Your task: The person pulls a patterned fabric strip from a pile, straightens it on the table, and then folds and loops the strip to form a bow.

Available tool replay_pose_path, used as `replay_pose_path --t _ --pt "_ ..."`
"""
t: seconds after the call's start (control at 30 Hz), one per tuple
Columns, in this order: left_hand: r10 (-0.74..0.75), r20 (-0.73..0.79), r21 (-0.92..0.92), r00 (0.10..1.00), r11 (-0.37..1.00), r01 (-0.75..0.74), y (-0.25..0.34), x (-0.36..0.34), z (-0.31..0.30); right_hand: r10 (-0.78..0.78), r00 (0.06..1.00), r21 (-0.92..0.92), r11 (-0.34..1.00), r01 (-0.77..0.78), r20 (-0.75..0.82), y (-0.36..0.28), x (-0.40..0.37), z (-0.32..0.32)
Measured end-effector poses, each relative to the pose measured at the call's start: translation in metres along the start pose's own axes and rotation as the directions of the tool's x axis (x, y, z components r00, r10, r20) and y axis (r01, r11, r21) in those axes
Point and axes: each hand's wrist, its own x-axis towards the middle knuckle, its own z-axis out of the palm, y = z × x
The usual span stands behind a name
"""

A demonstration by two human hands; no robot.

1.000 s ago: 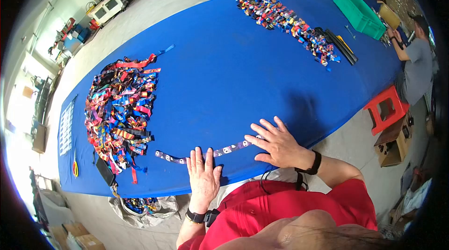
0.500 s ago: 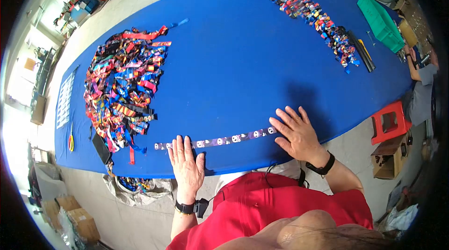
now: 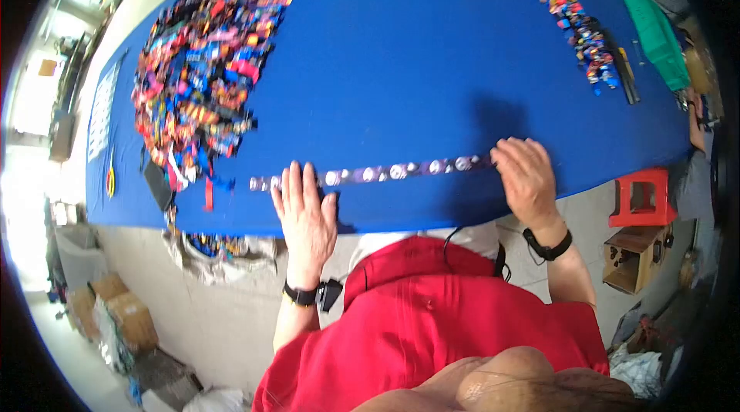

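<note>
A narrow purple patterned ribbon [image 3: 398,171] with round white figures lies stretched nearly straight across the near part of the blue table. My left hand [image 3: 304,208] rests flat over the ribbon close to its left end, fingers extended and thumb apart. At the other end, my right hand [image 3: 527,177] has its fingers together and bent down over the ribbon, whose tip is hidden under them. Left of my left hand spreads a big heap of colourful ribbon strips [image 3: 202,84].
The blue table cover [image 3: 385,50] has a long row of small colourful pieces [image 3: 566,7] at far right, beside a green crate [image 3: 655,38]. Yellow-handled scissors [image 3: 111,182] lie at left. A red stool [image 3: 642,198] stands off the right edge. Another person's arm [image 3: 696,131] shows there.
My right hand has slid right along the ribbon and its spread fingers have come together, exposing more ribbon. My left hand stays on the ribbon. The view has tilted down.
</note>
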Motion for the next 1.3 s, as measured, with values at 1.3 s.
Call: replay_pose_path --t 1.3 --pt "-0.081 -0.202 -0.05 0.976 0.996 0.072 -0.02 -0.021 -0.002 -0.092 0.996 0.139 0.986 0.091 0.001 -0.058 0.034 0.028"
